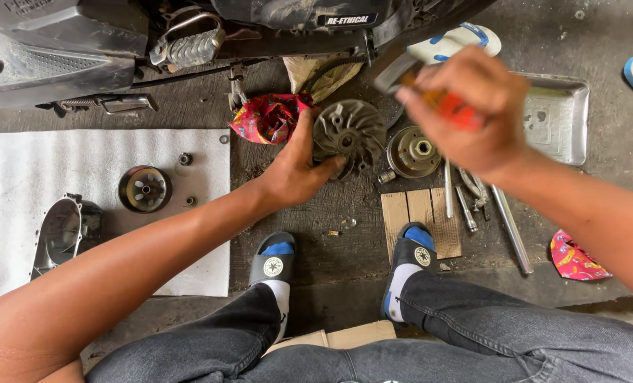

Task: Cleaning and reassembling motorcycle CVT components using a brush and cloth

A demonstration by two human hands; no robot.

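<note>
My left hand (299, 167) grips the left edge of a grey finned metal pulley disc (352, 135) that stands tilted on the concrete floor. Raised above and right of the disc, my right hand (472, 113) is closed on a hammer (419, 89) with an orange-red handle and a dark metal head; both are blurred by motion. A second round metal hub (413, 151) lies just right of the disc, under the raised hand.
A motorcycle underside (118, 42) spans the top. A white mat (97, 206) at left carries a round drum (144, 189) and a metal cover (65, 230). Red rags (268, 117), (575, 257), a metal tray (557, 117), loose tools (465, 202), a wooden board (421, 221) and my sandalled feet surround the work.
</note>
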